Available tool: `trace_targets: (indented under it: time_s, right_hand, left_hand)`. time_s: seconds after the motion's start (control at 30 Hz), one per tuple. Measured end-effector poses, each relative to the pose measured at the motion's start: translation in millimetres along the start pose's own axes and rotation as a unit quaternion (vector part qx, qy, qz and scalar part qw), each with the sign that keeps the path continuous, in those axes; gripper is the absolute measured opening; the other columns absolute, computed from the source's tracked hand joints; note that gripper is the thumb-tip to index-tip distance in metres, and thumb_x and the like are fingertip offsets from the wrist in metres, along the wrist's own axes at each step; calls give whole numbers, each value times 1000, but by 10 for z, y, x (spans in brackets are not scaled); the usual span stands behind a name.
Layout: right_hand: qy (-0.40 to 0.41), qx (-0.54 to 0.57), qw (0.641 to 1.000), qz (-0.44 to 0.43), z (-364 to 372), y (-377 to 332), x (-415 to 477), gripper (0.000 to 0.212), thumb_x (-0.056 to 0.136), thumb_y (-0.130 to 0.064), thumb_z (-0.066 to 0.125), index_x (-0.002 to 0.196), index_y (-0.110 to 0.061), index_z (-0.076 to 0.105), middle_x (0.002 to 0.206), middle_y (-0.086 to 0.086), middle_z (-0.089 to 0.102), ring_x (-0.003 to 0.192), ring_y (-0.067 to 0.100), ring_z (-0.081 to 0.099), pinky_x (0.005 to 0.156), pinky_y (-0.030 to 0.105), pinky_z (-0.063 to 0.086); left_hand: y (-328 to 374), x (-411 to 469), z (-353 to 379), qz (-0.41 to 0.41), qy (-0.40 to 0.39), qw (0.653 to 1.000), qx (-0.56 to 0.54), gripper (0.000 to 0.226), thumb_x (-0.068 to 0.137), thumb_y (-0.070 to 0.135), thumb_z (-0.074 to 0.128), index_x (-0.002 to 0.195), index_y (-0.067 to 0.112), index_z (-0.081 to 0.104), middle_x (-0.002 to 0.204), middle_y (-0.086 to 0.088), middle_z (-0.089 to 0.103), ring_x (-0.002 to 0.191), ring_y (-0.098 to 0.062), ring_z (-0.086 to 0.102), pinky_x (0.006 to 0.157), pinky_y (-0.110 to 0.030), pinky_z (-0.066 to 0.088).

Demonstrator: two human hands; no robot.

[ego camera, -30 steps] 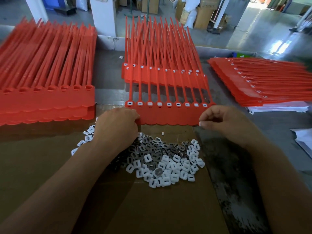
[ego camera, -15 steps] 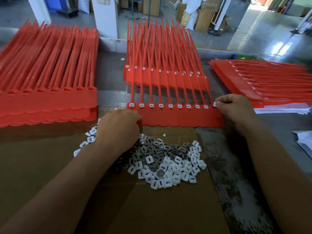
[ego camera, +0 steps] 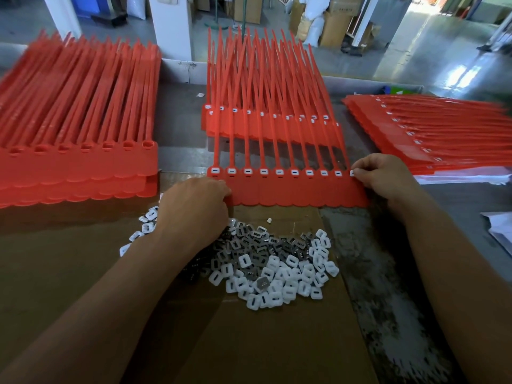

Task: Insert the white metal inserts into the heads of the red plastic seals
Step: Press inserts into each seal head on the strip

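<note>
A strip of joined red seals [ego camera: 291, 191] lies flat in front of me, each head along its top carrying a white insert. My right hand [ego camera: 385, 177] pinches a white insert [ego camera: 352, 173] at the rightmost head. My left hand [ego camera: 194, 206] rests with curled fingers on the strip's near left corner, above a heap of loose white and grey inserts [ego camera: 271, 267]. What the left fingers hold is hidden.
The heap sits on a brown cardboard sheet [ego camera: 263, 342]. A thick stack of red seals [ego camera: 80, 162] lies to the left, another strip [ego camera: 266, 117] behind the working one, and a fanned stack [ego camera: 443, 134] to the right. White paper [ego camera: 498, 231] lies at the far right.
My right hand moved from near the heap up to the rightmost seal head and set an insert there. My left hand stayed at the strip's left corner.
</note>
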State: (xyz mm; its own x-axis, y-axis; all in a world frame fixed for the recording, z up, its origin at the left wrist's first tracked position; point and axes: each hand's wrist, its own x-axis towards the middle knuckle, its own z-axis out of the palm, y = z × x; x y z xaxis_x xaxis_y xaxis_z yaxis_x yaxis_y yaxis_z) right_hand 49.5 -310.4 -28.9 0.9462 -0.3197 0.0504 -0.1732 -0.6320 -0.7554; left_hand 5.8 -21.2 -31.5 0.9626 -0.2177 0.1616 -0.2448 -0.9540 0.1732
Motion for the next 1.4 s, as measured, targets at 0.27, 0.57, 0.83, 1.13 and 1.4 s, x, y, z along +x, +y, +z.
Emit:
trace_targets:
  time_s: [0.27,0.57,0.83,1.13,1.4]
  right_hand:
    - [1,-9,1000,-6,17,12,25,8,82,0,63,84,-8,65,69,-4,57,63,6,50,60,18,40]
    - [8,38,999,29,18,13,83,22,78,5,66,76,-14,55,70,-4,54,62,4,48,54,11,40]
    - [-34,16,997,64,-14,-80,127,29,79,8,63,72,-16,48,69,-1,54,62,5,48,55,16,35]
    - [-41,1,995,89,2,-90,193,32,76,10,63,70,-17,48,69,-1,54,63,8,48,55,22,34]
    - [-16,-7,997,78,28,-48,177,32,77,10,62,68,-17,47,70,0,56,66,10,52,60,23,39]
  left_hand:
    - [-1,-1,0,3,3,1000,1,35,88,12,41,111,23,64,119,5,62,107,-16,56,86,-30,44]
    - [2,6,2,3,2,1000,1,35,88,12,41,112,22,63,119,5,62,107,-17,56,86,-30,43]
    - [0,0,9,2,7,1000,4,34,87,12,41,110,22,64,117,5,63,105,-17,57,83,-29,44]
    - [-4,-1,16,1,8,1000,4,35,87,13,41,112,23,64,118,5,62,106,-17,57,85,-30,43]
    - [-4,2,19,3,6,1000,3,34,87,13,41,111,22,64,118,5,62,106,-17,57,86,-30,43]
